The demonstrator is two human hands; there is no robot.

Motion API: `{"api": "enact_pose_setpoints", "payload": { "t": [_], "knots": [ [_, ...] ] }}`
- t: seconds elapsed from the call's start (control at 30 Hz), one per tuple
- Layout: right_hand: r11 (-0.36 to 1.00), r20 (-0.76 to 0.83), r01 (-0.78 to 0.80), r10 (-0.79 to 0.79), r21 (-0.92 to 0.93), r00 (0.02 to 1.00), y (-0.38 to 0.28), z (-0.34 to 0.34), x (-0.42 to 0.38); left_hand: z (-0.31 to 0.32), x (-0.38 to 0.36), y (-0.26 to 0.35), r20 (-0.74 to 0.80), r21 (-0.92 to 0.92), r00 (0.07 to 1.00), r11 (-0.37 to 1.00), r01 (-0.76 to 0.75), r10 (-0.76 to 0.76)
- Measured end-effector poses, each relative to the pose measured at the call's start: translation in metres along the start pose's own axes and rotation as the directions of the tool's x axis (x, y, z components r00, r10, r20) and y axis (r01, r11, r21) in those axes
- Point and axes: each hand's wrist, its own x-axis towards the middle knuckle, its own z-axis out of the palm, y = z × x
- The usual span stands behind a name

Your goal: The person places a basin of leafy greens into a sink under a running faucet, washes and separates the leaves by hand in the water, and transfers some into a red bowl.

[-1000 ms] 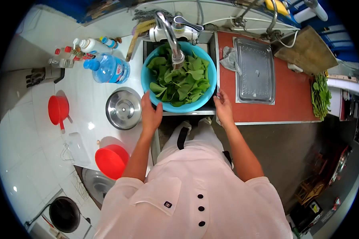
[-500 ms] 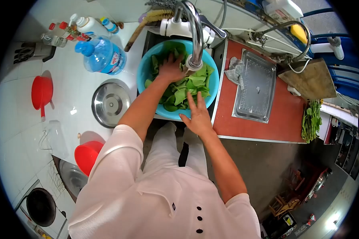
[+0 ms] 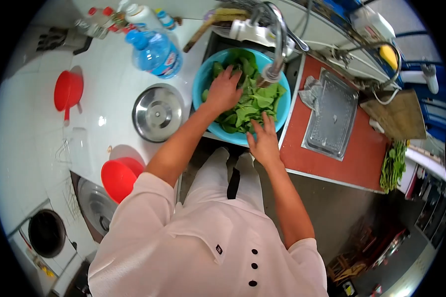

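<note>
A light-blue basin [image 3: 285,116] full of loose green leafy vegetables [image 3: 252,106] sits in the sink under the tap [image 3: 277,49]. On the leaves at the left side of the basin rests my left hand [image 3: 225,92], its fingers stretched forward and somewhat apart. My right hand [image 3: 265,145] is over the near right rim, fingers spread, with the fingertips at the edge of the leaves. Neither hand visibly grips a leaf. Part of the greens is hidden under my left hand and the tap spout.
Left of the basin are a steel lid [image 3: 157,113], a large blue bottle [image 3: 156,54] and two red dippers, one far left [image 3: 68,91], one nearer [image 3: 120,177]. To the right, a metal tray [image 3: 331,116] and cloth [image 3: 310,93] lie on the red counter; more greens [image 3: 393,166] hang at its end.
The whole view has shifted, so the scene sits further right. My left hand has drawn back slightly toward me over the leaves. My right hand stays near the rim.
</note>
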Motion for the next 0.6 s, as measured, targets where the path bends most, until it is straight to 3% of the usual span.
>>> {"api": "enact_pose_setpoints", "payload": {
  "t": [0.07, 0.1, 0.13, 0.2, 0.23, 0.3, 0.33, 0.4, 0.5, 0.57, 0.6],
  "knots": [
    [0.994, 0.019, -0.026, 0.024, 0.107, 1.000, -0.002, -0.004, -0.004, -0.025, -0.037, 0.006, -0.142, -0.110, 0.985, 0.990, 0.084, -0.099],
    [0.979, 0.019, -0.053, 0.050, 0.196, 0.999, -0.002, -0.005, -0.002, -0.044, -0.053, 0.010, -0.021, -0.275, 0.963, 0.928, 0.251, -0.267],
    [0.956, 0.023, -0.082, 0.078, 0.282, 0.997, 0.000, -0.006, 0.000, -0.062, -0.070, 0.012, 0.123, -0.414, 0.908, 0.811, 0.414, -0.401],
    [0.960, -0.090, 0.039, -0.014, 0.276, 0.996, 0.012, -0.004, 0.013, -0.058, -0.117, -0.002, 0.329, -0.778, 0.768, 0.303, 0.550, -0.549],
    [0.953, -0.083, -0.008, 0.035, 0.303, 0.996, 0.012, -0.008, 0.021, -0.061, -0.139, -0.004, 0.323, -0.778, 0.758, 0.298, 0.553, -0.566],
    [0.948, -0.101, -0.032, 0.067, 0.317, 0.993, 0.020, -0.007, 0.035, -0.066, -0.176, -0.010, 0.592, -0.799, 0.532, -0.355, 0.485, -0.606],
    [0.951, -0.124, -0.007, 0.047, 0.309, 0.991, 0.021, -0.005, 0.042, -0.070, -0.188, -0.013, 0.577, -0.810, 0.515, -0.360, 0.464, -0.634],
    [0.949, -0.087, 0.022, 0.005, 0.313, 0.996, 0.026, -0.003, 0.050, -0.072, -0.204, -0.022, 0.635, -0.749, 0.475, -0.635, 0.188, -0.609],
    [0.952, -0.059, 0.046, -0.029, 0.302, 0.998, 0.015, 0.001, 0.053, -0.056, -0.215, -0.059, 0.591, -0.743, 0.497, -0.668, 0.030, -0.635],
    [0.881, -0.010, -0.015, 0.023, 0.472, 1.000, 0.019, 0.012, 0.052, -0.058, -0.209, -0.072, 0.564, -0.753, 0.477, -0.657, -0.039, -0.674],
    [0.887, -0.020, -0.009, 0.020, 0.461, 1.000, 0.020, 0.014, 0.052, -0.060, -0.202, -0.079, 0.564, -0.747, 0.490, -0.663, -0.041, -0.665]
  ]
}}
